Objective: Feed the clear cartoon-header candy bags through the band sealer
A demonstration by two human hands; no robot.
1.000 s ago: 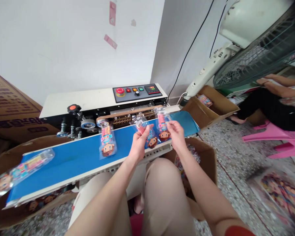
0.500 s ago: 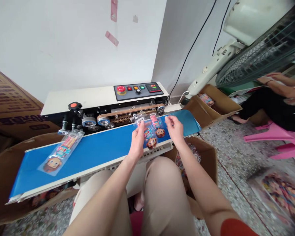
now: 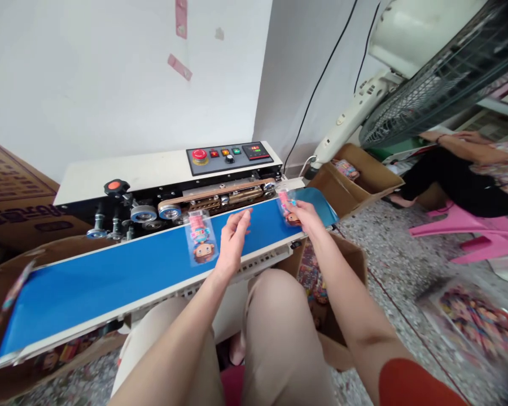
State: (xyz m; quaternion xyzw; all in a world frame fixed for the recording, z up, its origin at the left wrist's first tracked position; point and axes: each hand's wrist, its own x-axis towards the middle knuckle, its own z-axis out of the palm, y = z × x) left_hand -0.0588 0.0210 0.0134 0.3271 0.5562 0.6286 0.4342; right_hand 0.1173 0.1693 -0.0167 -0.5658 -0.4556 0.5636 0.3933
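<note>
A band sealer machine with a blue conveyor belt stands in front of my knees. My left hand hovers over the belt, fingers loosely spread and empty, just right of a clear cartoon-printed packet lying on the belt under the sealing head. My right hand pinches another printed packet at the belt's right end, near the machine's intake. A further packet tips off the belt's left end.
The machine's control panel has a red stop button. Cardboard boxes sit at left, under the belt's right end and at the back right. A standing fan leans at right. Another person sits by a pink stool.
My left hand has let go of one packet, which now rides leftward on the belt. My right hand has moved right with the other packet. The earlier packet has reached the belt's left end.
</note>
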